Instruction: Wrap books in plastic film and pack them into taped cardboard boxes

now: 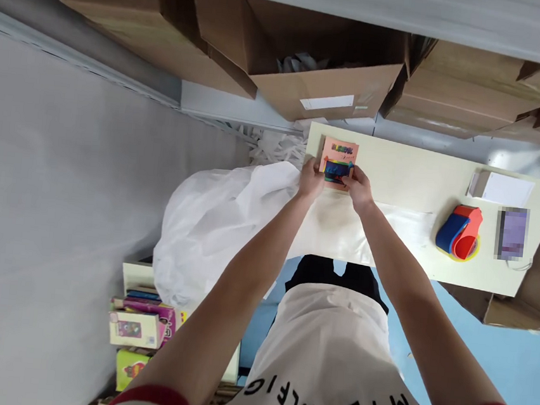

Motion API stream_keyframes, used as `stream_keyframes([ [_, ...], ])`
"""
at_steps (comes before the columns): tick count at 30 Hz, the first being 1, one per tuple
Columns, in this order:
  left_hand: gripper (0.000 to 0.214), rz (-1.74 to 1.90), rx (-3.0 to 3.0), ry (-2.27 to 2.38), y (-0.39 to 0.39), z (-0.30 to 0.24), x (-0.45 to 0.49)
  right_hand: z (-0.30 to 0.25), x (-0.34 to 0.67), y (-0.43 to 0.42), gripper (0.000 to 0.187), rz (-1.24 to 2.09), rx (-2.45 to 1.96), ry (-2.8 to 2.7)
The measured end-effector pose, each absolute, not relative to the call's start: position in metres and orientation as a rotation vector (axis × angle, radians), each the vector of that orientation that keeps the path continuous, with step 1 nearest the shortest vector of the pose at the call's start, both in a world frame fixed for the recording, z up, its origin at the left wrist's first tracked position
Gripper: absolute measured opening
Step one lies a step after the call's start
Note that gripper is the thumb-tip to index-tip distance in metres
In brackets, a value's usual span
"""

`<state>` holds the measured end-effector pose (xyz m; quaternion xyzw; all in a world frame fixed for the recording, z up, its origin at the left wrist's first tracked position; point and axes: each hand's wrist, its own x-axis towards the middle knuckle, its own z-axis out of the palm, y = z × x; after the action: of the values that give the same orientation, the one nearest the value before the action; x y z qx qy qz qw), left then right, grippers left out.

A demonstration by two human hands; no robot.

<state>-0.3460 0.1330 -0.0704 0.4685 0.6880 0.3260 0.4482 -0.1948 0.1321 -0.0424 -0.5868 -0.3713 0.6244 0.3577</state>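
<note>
A small pink booklet (pixel 340 151), with colourful lettering and a dark blue picture with a rainbow edge, is held at the left end of the cream table (pixel 407 171). On its left edge, my left hand (pixel 311 178) is closed with the thumb on the front. My right hand (pixel 359 187) grips its lower right side, fingers and thumb over the corner. Whether it is a booklet or a flat packet is hard to tell. A large heap of white plastic sheeting (pixel 220 223) bulges beside my left forearm, and clear film (pixel 402 223) stretches along the table's near side.
A red and blue tape dispenser (pixel 460 232) stands at the table's right, near a white box (pixel 507 188) and a pixelated purple item (pixel 514 233). Open cardboard boxes (pixel 328 90) line the shelf behind. Books (pixel 136 330) are stacked at lower left. Another carton (pixel 539 286) sits at right.
</note>
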Motion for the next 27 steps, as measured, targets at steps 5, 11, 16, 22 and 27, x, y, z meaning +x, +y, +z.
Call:
stream_keyframes([
  [5, 0.031, 0.836, 1.229, 1.593, 0.128, -0.024, -0.322, -0.019, -0.166, 0.116, 0.036, 1.413, -1.572, -0.937],
  [11, 0.038, 0.731, 1.277, 1.474, 0.053, 0.001, -0.262, 0.015, -0.081, 0.035, 0.042, 1.254, -1.780, -0.979],
  [16, 0.049, 0.554, 1.280, 1.417, -0.021, -0.012, -0.201, 0.006, -0.019, -0.037, 0.047, 1.155, -1.999, -0.995],
  [22, 0.055, 0.497, 1.329, 1.440, -0.047, -0.035, -0.159, -0.025, 0.016, -0.063, 0.049, 1.079, -2.080, -1.077],
  [27, 0.057, 0.386, 1.564, 1.463, -0.045, -0.038, -0.144, -0.036, 0.027, -0.057, 0.047, 1.010, -2.137, -1.242],
])
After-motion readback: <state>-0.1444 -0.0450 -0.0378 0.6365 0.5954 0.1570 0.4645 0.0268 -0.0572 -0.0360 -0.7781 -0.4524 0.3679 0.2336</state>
